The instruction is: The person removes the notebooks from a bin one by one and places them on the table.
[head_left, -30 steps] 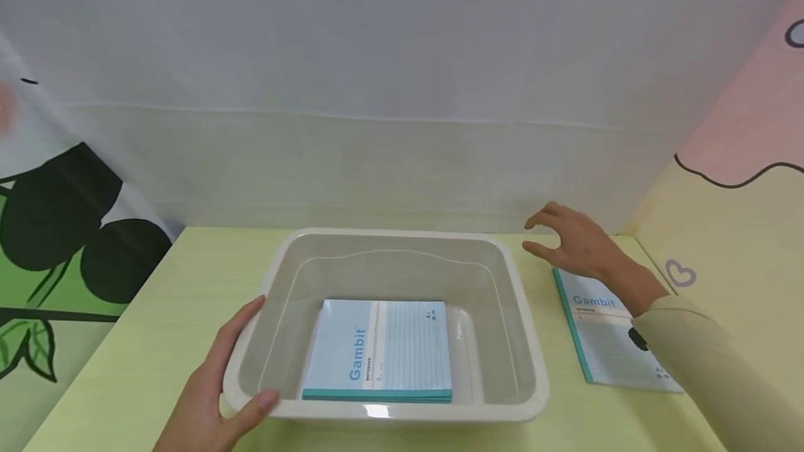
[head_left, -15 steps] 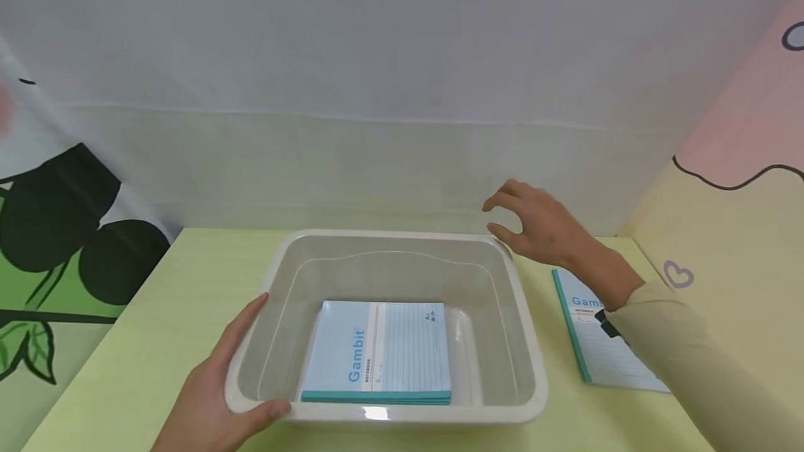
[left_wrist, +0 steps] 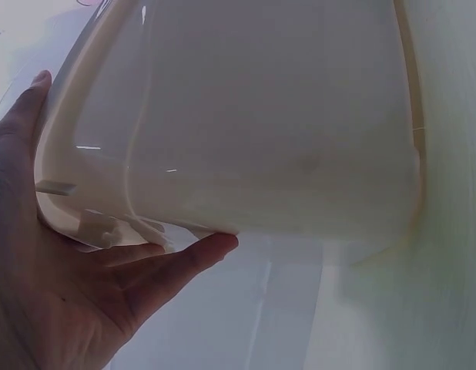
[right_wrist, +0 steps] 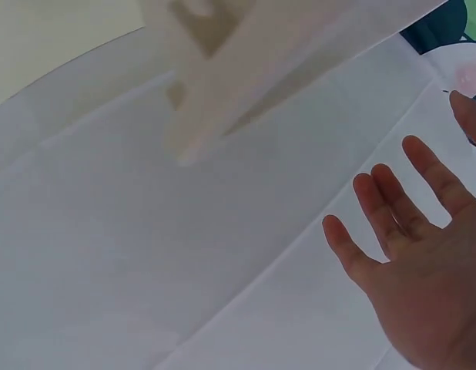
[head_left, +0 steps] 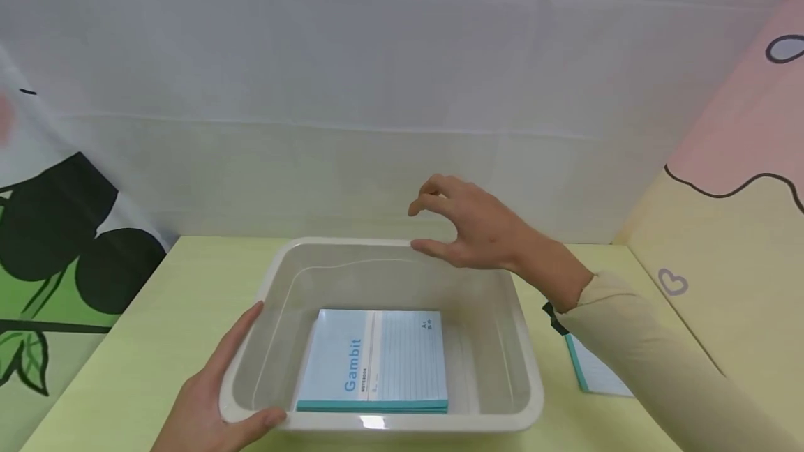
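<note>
A cream plastic basin (head_left: 527, 382) stands on the table in the head view. Inside it lies a short stack of pale blue Gambit notebooks (head_left: 405, 358) with teal spines. My left hand (head_left: 207, 396) grips the basin's near left corner, thumb at the front rim. In the left wrist view, the fingers of the left hand (left_wrist: 76, 285) spread along the outer wall of the basin (left_wrist: 269, 131). At the basin's far rim, my right hand (head_left: 484, 225) hovers with nothing in it. Its fingers (right_wrist: 377, 204) look spread and loosely bent in the right wrist view.
Another notebook (head_left: 593, 372) lies on the yellow-green table (head_left: 207, 277) right of the basin, partly hidden by my right sleeve (head_left: 634, 326). A white cloth (head_left: 314, 159) hangs behind the table. A printed panel (head_left: 710, 264) stands at the right.
My right hand has moved left, from beside the basin to its far rim, and its sleeve now covers more of the loose notebook. The left hand keeps its hold on the basin corner.
</note>
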A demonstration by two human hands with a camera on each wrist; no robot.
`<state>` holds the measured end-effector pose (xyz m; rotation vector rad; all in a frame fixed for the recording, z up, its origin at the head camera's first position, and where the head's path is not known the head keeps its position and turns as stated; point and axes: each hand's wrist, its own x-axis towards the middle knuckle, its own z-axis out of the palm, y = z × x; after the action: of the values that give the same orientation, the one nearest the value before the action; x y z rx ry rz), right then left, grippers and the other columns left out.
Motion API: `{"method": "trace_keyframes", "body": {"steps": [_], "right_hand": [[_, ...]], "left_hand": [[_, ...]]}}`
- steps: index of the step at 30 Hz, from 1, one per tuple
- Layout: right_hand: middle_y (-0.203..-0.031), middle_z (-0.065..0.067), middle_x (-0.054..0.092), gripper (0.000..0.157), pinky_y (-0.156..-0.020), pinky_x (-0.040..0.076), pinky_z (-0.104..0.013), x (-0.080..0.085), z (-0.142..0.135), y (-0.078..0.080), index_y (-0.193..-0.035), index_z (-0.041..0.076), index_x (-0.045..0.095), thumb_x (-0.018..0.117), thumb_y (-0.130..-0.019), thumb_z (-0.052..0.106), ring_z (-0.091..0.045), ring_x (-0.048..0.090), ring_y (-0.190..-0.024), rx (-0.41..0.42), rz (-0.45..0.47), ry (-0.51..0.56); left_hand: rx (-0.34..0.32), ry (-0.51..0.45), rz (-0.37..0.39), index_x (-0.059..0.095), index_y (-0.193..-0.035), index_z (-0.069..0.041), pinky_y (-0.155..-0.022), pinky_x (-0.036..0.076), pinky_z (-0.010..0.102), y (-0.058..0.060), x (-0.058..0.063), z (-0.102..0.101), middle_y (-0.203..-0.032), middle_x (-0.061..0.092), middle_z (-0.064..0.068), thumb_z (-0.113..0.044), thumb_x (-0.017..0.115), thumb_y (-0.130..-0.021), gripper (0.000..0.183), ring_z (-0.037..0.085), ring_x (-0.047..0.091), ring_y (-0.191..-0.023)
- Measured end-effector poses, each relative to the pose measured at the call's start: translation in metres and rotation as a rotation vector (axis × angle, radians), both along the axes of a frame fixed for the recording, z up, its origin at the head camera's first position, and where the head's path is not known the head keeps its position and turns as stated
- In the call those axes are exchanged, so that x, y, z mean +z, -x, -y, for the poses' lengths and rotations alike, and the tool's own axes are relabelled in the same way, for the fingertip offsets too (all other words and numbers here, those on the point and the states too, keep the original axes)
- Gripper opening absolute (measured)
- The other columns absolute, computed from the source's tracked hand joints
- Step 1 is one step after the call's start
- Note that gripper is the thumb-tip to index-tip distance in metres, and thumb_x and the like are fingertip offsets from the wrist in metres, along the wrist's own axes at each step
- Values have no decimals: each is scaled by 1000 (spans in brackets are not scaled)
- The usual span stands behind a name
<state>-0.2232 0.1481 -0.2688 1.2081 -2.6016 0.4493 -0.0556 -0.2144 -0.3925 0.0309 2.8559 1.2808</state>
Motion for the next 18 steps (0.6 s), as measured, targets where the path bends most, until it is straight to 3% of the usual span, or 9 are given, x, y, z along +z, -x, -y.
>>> {"method": "trace_keyframes", "body": {"steps": [3, 9, 12, 18], "right_hand": [[-126, -4, 61, 37, -99, 51, -44, 6, 15, -4, -124, 18, 70, 75, -94, 39, -24, 61, -116, 52, -37, -20], [-126, -3, 62, 39, -100, 50, -41, 13, 42, -7, -125, 19, 69, 74, -94, 42, -22, 61, -115, 135, -69, -37], [-128, -2, 61, 41, -99, 50, -39, 13, 56, -9, -127, 20, 69, 73, -94, 44, -20, 60, -115, 163, -54, -53], [-130, 0, 60, 43, -100, 50, -35, 6, 78, -14, -130, 22, 67, 71, -95, 46, -16, 58, -117, 214, -19, -97]], "left_hand": [[7, -1, 9, 10, -162, -54, -71, 55, 24, 1, 0, -1, -139, 61, 11, -34, 87, -80, 114, 0, 58, -96], [3, 8, -55, 13, -163, -50, -69, 54, 24, -1, -1, -1, -135, 64, 11, -31, 88, -78, 115, -2, 57, -94], [9, 8, -34, 13, -163, -52, -70, 55, 23, 0, -1, -2, -136, 63, 11, -33, 88, -79, 114, -1, 57, -95], [22, 13, 60, 8, -163, -52, -72, 55, 23, 3, 2, -5, -142, 60, 12, -40, 85, -83, 111, 17, 61, -105]]}}
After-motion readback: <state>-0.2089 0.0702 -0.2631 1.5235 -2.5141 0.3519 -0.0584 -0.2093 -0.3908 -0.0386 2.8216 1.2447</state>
